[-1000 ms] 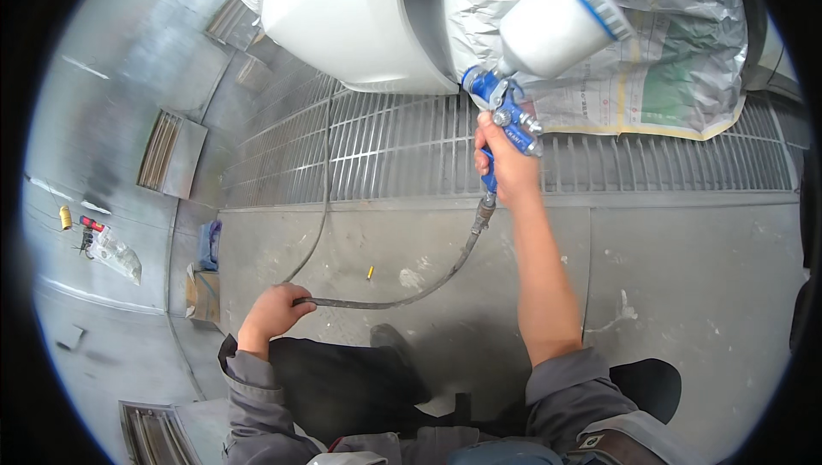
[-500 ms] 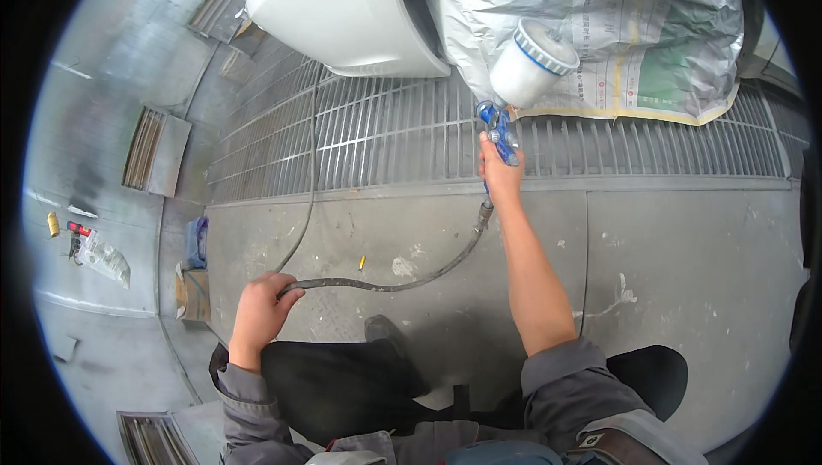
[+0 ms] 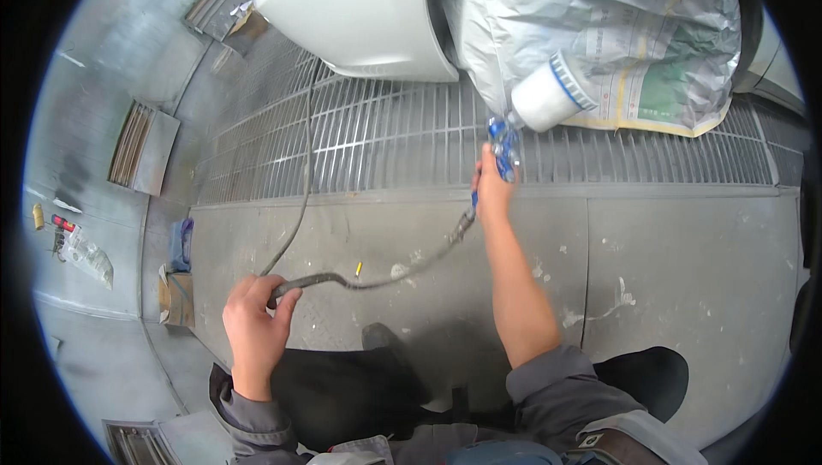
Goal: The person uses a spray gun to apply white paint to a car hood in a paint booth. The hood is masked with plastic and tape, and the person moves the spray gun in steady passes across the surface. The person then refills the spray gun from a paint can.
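My right hand [image 3: 494, 184] is wrapped round the handle of a blue spray gun [image 3: 505, 146]. A white paint cup [image 3: 548, 98] with a blue-ringed, ribbed lid sits on the gun, tilted to the right. From the handle's base a dark air hose [image 3: 411, 270] sags across to my left hand [image 3: 257, 311], whose fingers are closed round it. Past that hand the hose runs away over the floor. Behind the gun is a white car body panel [image 3: 360, 11], and a wheel beside it is wrapped in a silver printed cover [image 3: 531, 11].
A metal floor grating [image 3: 385, 140] runs below the car. On the left, a cardboard box [image 3: 177, 298] and a blue bundle [image 3: 181, 244] stand by the wall, which has slatted vents [image 3: 135, 144]. A small yellow stub [image 3: 359, 268] lies on the grey floor [image 3: 668, 268].
The spray gun has tipped, its cup leaning further right and slightly lower. My right hand has come a little nearer. The hose between my hands now has a sharper bend.
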